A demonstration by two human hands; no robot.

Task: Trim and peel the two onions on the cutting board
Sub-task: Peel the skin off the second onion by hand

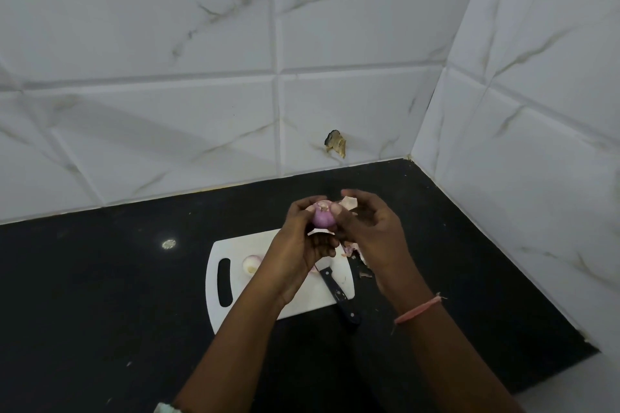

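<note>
While my left hand (302,238) grips a purple onion (323,217) at frame centre, my right hand's (369,225) fingers (350,193) pinch loose skin (349,202) above the cutting board (302,298).

White marble-veined tiled walls (201,43) meet in a corner at the right. A chipped hole (335,143) mars one tile low down. Below lies a black speckled desk (100,278), catching a small glint of light (168,244).

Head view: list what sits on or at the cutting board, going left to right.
Handle slot of the cutting board → peeled onion lying on the board → knife with its black handle sticking over the near edge → onion skins at the right edge.
</note>
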